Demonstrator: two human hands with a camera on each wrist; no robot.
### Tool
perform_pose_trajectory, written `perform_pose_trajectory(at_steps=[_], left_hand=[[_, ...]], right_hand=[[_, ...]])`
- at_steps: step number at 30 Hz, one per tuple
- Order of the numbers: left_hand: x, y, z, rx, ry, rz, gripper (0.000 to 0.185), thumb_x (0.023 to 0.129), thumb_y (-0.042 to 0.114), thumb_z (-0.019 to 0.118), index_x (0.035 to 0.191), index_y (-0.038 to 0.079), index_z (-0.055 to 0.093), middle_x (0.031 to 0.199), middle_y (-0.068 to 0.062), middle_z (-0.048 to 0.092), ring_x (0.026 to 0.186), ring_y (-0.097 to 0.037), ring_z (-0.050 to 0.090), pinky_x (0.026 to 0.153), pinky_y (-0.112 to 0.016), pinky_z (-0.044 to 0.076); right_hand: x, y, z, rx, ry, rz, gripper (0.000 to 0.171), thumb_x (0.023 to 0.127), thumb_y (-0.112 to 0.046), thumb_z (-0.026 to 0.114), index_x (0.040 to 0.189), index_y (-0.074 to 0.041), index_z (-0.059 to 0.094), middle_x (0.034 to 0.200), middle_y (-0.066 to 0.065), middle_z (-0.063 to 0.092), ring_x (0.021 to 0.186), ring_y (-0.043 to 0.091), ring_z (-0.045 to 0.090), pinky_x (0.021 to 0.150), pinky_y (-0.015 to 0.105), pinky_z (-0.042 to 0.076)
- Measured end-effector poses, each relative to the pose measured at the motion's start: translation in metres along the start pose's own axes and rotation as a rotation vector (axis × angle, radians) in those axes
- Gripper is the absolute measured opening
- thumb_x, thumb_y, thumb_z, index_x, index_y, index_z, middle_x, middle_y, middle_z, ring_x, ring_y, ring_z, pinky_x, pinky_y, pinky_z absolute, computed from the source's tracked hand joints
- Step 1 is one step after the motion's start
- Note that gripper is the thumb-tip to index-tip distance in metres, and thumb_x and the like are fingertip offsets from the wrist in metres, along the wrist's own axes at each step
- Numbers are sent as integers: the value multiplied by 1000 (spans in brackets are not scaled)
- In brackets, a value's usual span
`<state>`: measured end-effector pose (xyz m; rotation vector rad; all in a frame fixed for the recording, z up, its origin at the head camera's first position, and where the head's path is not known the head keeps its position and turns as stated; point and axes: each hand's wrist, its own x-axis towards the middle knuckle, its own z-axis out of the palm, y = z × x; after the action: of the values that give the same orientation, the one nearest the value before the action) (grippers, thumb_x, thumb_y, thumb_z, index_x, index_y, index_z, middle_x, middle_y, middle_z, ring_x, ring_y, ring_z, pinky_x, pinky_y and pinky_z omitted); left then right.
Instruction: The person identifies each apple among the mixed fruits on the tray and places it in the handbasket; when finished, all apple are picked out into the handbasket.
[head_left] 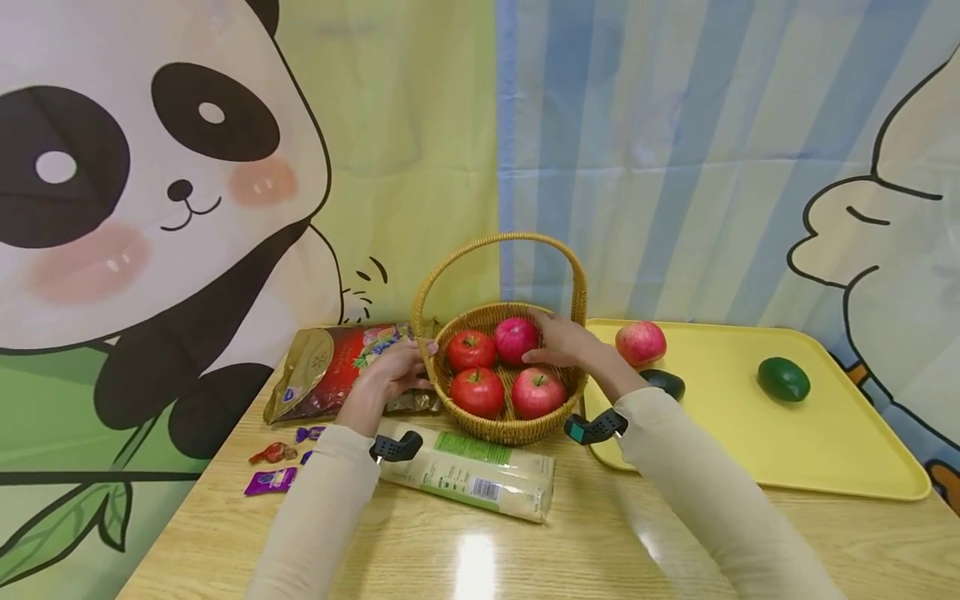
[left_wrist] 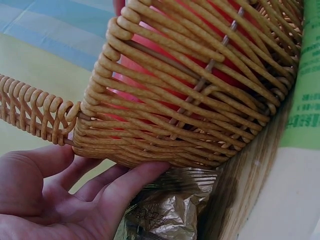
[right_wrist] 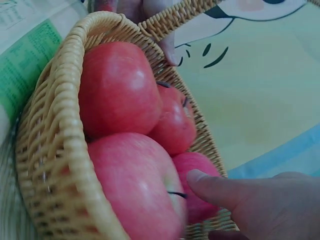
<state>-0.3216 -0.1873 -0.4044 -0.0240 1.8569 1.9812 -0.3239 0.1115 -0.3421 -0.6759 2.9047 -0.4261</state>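
Note:
A wicker basket (head_left: 510, 431) with a tall handle holds several red and pink fruits, among them a pink apple (head_left: 538, 393). My right hand (head_left: 564, 340) reaches in from the right and holds a dark-pink round fruit (head_left: 516, 340) at its right side. In the right wrist view the thumb (right_wrist: 212, 186) lies on that fruit; most of the other fingers are hidden. At the basket's left side, my left hand (head_left: 392, 368) touches the outside of the wall near the handle's base. Its fingers are extended under the rim in the left wrist view (left_wrist: 135, 187).
A red and gold bag (head_left: 330, 371) lies left of the basket, with several small wrapped sweets (head_left: 272, 481) before it. A pale, green-labelled packet (head_left: 480, 475) lies in front. On the right, a yellow tray (head_left: 750, 450) carries a pink apple (head_left: 641, 343), a dark fruit (head_left: 663, 383) and a green fruit (head_left: 783, 379).

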Motion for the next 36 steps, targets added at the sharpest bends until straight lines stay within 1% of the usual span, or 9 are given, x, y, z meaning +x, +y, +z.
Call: perform_pose_trajectory(at_steps=[8, 12, 17, 19, 23, 24, 26, 30, 36], left_hand=[[0, -1, -2, -1, 3, 2, 53, 104, 21, 45, 150, -1, 30, 149, -24, 38, 138, -39, 40, 102, -54, 46], [-2, -1, -3, -13, -38, 30, 56, 102, 23, 50, 148, -2, 31, 146, -24, 42, 136, -37, 43, 100, -54, 48], [-3, -1, -1, -17, -21, 11, 54, 103, 21, 47, 149, -1, 29, 148, -24, 40, 139, -37, 39, 102, -56, 45], [-2, 0, 1, -11, 9, -5, 51, 104, 20, 44, 149, 0, 30, 149, -24, 38, 139, -38, 37, 103, -56, 44], [-1, 2, 2, 15, 25, 3, 49, 104, 21, 45, 147, -1, 36, 145, -25, 43, 135, -40, 43, 98, -53, 49], [-1, 2, 2, 16, 30, 2, 48, 104, 21, 45, 146, 0, 36, 145, -25, 44, 135, -39, 43, 98, -53, 50], [-1, 2, 2, 22, 32, 4, 49, 104, 22, 45, 147, 0, 37, 145, -26, 44, 134, -39, 44, 97, -52, 50], [-1, 2, 2, 25, 30, 7, 49, 104, 22, 45, 147, 0, 36, 146, -26, 43, 135, -40, 44, 97, -52, 50], [0, -1, 1, 17, 26, 8, 49, 105, 21, 44, 147, 0, 35, 146, -25, 42, 135, -40, 43, 98, -52, 50]], right_hand=[[-26, 6, -25, -55, -47, -149, 82, 89, -35, 71, 152, -5, 28, 150, 24, 39, 129, 43, 48, 107, 54, 41], [-49, 20, -35, 5, -92, -219, 74, 89, -30, 71, 149, -3, 35, 146, 23, 44, 124, 40, 54, 103, 52, 45], [-79, 48, -41, 110, -90, -271, 65, 90, -21, 70, 143, 2, 43, 141, 26, 49, 120, 40, 58, 95, 50, 51], [-88, 61, -42, 116, -68, -257, 62, 89, -21, 71, 141, 2, 46, 127, 24, 59, 110, 37, 62, 93, 49, 52], [-102, 87, -47, 79, -28, -188, 63, 89, -29, 71, 139, 1, 48, 121, 21, 62, 108, 35, 63, 94, 51, 50], [-104, 94, -48, 82, -21, -175, 63, 88, -29, 71, 139, 1, 48, 122, 22, 62, 110, 36, 62, 95, 52, 50], [-107, 105, -51, 88, -3, -155, 65, 89, -31, 71, 139, 3, 47, 136, 26, 54, 119, 41, 58, 96, 55, 48], [-107, 125, -54, 104, 49, -101, 65, 90, -28, 70, 138, 8, 45, 137, 31, 50, 121, 47, 54, 96, 57, 48], [-98, 146, -52, 72, 125, 39, 64, 91, -22, 67, 139, 12, 41, 138, 35, 46, 122, 51, 50, 96, 59, 47]])
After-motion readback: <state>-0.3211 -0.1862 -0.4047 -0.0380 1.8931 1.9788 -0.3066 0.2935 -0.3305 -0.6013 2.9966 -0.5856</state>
